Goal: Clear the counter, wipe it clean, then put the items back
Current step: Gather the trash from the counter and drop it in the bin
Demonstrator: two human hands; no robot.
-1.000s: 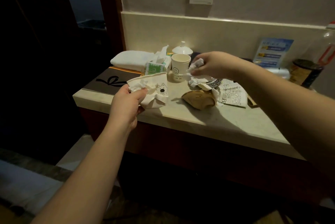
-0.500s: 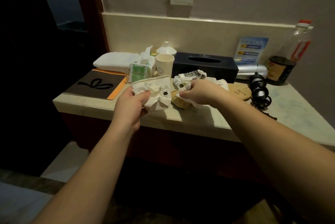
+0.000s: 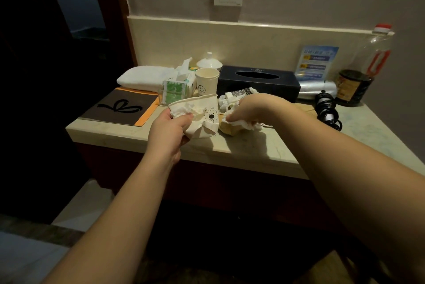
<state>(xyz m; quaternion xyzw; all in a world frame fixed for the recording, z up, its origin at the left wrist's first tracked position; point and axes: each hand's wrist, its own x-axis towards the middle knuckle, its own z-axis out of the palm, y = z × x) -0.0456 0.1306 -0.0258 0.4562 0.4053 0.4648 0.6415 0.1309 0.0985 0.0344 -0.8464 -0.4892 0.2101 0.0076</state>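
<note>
My left hand [image 3: 169, 130] grips a crushed white paper cup [image 3: 202, 114] with a dog face printed on it, crumpled tissue stuffed inside, held over the counter's [image 3: 253, 148] front edge. Just right of it, my right hand [image 3: 247, 110] is closed on a wad of crumpled tissue [image 3: 246, 124], pressing down on a brown paper wrapper [image 3: 226, 128]. More crumpled tissue and a printed wrapper [image 3: 239, 95] lie behind my right hand.
Along the back stand a folded white towel [image 3: 147, 77], a tissue pack [image 3: 178, 87], a smiley cup [image 3: 206, 81], a white lid [image 3: 209, 63], a black tissue box [image 3: 257, 82], a blue card [image 3: 318, 60] and an oil bottle [image 3: 365, 72]. A dark folder [image 3: 122, 107] lies left; coiled black cable [image 3: 326, 110] lies right.
My right hand dropped from beside the smiley cup down to the brown wrapper and closed on the tissue there. My left hand kept holding the crushed cup.
</note>
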